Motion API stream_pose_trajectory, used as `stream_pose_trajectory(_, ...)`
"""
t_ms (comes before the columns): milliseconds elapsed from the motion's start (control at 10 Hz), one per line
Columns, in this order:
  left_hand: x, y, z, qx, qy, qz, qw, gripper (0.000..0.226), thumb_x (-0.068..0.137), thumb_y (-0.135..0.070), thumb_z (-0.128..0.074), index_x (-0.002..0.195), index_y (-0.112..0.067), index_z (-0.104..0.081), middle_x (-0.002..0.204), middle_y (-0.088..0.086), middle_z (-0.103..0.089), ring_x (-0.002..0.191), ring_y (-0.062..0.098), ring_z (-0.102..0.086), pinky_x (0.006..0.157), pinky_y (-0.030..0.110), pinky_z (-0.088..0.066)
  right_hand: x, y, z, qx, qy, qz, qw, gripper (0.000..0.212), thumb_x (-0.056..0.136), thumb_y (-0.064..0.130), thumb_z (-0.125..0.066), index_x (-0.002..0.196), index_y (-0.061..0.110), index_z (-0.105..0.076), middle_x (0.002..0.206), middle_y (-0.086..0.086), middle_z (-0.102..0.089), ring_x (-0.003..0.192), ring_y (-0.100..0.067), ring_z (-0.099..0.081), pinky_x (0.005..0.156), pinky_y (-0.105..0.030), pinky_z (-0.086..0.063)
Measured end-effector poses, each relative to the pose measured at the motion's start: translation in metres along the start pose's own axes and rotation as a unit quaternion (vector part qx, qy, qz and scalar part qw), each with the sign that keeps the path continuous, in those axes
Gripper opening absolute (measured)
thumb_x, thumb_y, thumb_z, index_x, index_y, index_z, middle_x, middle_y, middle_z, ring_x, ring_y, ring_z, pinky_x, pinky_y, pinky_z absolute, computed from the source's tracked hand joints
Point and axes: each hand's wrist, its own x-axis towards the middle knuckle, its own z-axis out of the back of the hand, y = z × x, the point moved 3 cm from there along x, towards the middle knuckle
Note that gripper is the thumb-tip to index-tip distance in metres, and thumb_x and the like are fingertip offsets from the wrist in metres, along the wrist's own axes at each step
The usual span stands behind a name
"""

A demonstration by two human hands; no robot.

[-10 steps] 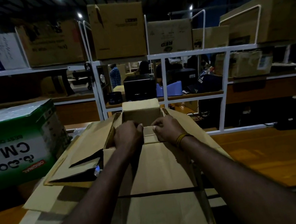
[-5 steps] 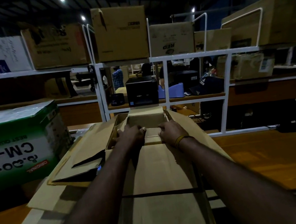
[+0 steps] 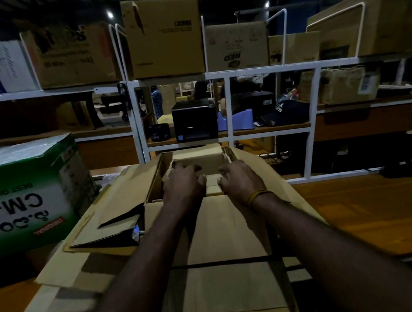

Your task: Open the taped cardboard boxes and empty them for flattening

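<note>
At twelve o'clock on the wooden table (image 3: pixel 370 210), both hands reach into the open cardboard box (image 3: pixel 211 230); left hand (image 3: pixel 184 186) and right hand (image 3: pixel 241 178) curl fingers over a smaller inner carton (image 3: pixel 196 161), green box (image 3: pixel 18 201) at nine o'clock

Printed carton (image 3: pixel 19 196) left of open box (image 3: pixel 210 225).

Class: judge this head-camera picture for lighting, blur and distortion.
Head view: dim overall, with small ceiling lights glaring; wide-angle bending bows the white shelf rails; edges smear, as on the green box; both hands, left hand and right hand, stay fairly sharp.
</note>
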Motion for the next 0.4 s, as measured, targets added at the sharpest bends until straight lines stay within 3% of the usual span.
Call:
stream_pose_trajectory(200,-0.02,-0.019,0.004,0.006,-0.045,-0.029,0.999,0.037,0.095,-0.036,-0.056,0.131,-0.024,-0.059,0.137,0.008,-0.055,0.122,0.022,-0.053,0.104,0.05,-0.043,-0.018,-0.008,0.006,0.029,-0.021,0.022,0.999,0.037,0.096,0.03,-0.057,0.132,0.02,-0.06,0.132,-0.005,-0.054,0.115,-0.02,-0.054,0.094,-0.035,-0.049)
stream_pose_trajectory(400,-0.044,-0.039,0.003,0.008,-0.08,-0.015,0.997,0.037,0.099,-0.039,-0.053,0.133,-0.027,-0.058,0.138,0.008,-0.054,0.119,0.022,-0.056,0.093,0.036,-0.048,-0.037,-0.02,0.017,0.043,-0.019,0.01,0.999,0.039,0.098,0.035,-0.053,0.135,0.021,-0.056,0.136,-0.005,-0.051,0.118,-0.02,-0.052,0.1,-0.038,-0.047)
